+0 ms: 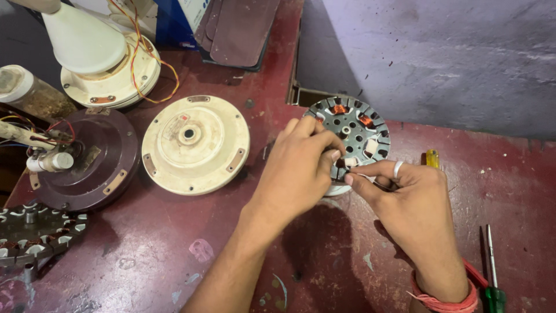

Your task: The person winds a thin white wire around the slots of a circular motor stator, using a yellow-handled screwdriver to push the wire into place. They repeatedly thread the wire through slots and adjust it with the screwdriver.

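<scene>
On the dark red desk lies a round stator. Two slots show copper coils (most look bare). The left hand and right hand both pinch something small at its near edge, so most winding seems left.

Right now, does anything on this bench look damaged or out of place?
The round metal motor core under both hands is only partly wound: copper coils fill two slots, and the others look empty. Loose red and yellow wires trail off the white fan housing. The red bench top is scratched and stained.
</scene>
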Demonstrator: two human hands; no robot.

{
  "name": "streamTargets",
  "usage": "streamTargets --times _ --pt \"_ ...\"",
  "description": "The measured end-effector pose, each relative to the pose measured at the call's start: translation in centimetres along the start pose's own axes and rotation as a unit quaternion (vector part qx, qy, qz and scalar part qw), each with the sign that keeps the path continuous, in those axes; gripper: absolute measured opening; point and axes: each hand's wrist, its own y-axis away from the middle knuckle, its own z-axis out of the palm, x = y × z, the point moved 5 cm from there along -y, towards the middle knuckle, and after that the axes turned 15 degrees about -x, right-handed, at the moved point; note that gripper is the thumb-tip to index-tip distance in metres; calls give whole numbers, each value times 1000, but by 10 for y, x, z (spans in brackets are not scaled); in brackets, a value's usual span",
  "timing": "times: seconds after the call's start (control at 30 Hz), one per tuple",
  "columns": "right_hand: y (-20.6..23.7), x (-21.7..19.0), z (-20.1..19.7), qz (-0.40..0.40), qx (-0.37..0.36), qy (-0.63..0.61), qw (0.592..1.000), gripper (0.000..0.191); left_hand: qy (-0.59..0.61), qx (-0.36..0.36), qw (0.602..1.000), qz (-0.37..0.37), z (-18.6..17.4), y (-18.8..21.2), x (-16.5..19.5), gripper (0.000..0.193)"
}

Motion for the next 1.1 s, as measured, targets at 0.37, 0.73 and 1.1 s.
streamTargets --times 0.37,0.73,1.1 --pt "18 24 -1 -73 -265 9 961 13 23 47 997 -52 0 3 -6 11" --pt "36 -11 -19 -200 -239 -162 936 42 215 -12 976 -43 -3 3 -1 10" --pt "11 5 -7 -59 -13 -4 998 21 285 -95 951 -75 9 3 8 13"
